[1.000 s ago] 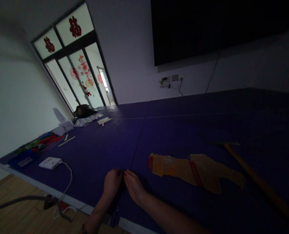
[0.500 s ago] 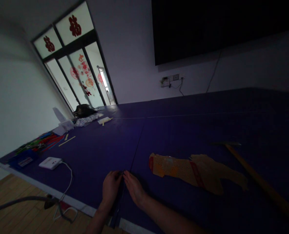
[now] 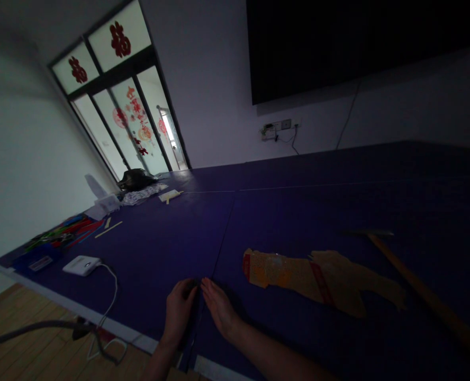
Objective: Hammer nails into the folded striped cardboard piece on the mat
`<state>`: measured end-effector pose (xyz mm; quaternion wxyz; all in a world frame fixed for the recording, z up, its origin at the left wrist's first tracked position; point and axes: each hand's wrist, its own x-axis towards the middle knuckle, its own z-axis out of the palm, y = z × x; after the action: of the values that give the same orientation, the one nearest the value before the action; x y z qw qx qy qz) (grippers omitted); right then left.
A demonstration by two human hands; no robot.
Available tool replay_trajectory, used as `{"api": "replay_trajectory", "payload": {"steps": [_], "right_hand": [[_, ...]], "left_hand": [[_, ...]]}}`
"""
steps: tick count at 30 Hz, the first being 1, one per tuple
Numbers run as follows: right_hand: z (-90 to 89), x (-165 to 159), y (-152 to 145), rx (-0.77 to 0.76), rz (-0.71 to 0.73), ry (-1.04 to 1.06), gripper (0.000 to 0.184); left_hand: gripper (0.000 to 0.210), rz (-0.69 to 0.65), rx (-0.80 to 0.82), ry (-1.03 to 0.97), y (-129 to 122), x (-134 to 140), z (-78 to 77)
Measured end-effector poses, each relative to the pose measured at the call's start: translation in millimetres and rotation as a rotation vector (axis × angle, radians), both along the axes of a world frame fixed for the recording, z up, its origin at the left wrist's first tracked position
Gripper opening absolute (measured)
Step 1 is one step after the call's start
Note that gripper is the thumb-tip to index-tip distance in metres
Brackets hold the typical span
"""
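Note:
On the dark purple tabletop (image 3: 171, 238), my two hands meet at a thin dark seam that runs away from the near edge. My left hand (image 3: 179, 306) is closed, its thumb and fingertips pinched together beside the seam; whatever they may hold is too small and dark to make out. Just right of the seam lies my right hand (image 3: 221, 309), fingers straight and side by side, tips near the left fingertips. Nothing shows in it. To its right is a torn piece of brown cardboard (image 3: 298, 274) with red bands and shiny tape.
A wooden-handled hammer (image 3: 413, 280) lies at the right. At left are a white power bank or adapter (image 3: 82, 265) with a cable, a blue box (image 3: 40, 262), and coloured strips (image 3: 82, 230). Papers and a black bag (image 3: 136, 180) sit at the far left corner.
My hands stay at the seam, the fingertips a little farther apart than before. The small dark spot between them shows less clearly. The objects on the table have not moved.

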<state>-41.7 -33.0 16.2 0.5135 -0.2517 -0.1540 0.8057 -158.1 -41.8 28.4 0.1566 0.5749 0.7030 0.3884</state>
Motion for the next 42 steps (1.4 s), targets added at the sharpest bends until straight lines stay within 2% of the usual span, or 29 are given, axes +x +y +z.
{"api": "replay_trajectory", "payload": {"steps": [16,24,30,38,42], "right_hand": [[-2.0,0,0,-0.010,-0.014,0.045,0.054],[0.1,-1,3,0.009,-0.077,-0.033,0.060],[-2.0,8,22,0.119,0.013,-0.224,0.067],[-6.6,7,32,0.208,0.151,-0.304,0.051],[-5.8,6,31,0.245,0.162,-0.355,0.053]], "left_hand": [[0.033,-0.147,0.020,0.006,6,-7,-11.8],[0.030,-0.102,0.146,0.264,5,-9,-12.7],[0.024,-0.133,0.074,0.361,6,-12,-10.7],[0.029,-0.166,0.049,0.407,11,-15,-14.8],[0.028,-0.158,0.037,0.426,13,-16,-15.3]]}}
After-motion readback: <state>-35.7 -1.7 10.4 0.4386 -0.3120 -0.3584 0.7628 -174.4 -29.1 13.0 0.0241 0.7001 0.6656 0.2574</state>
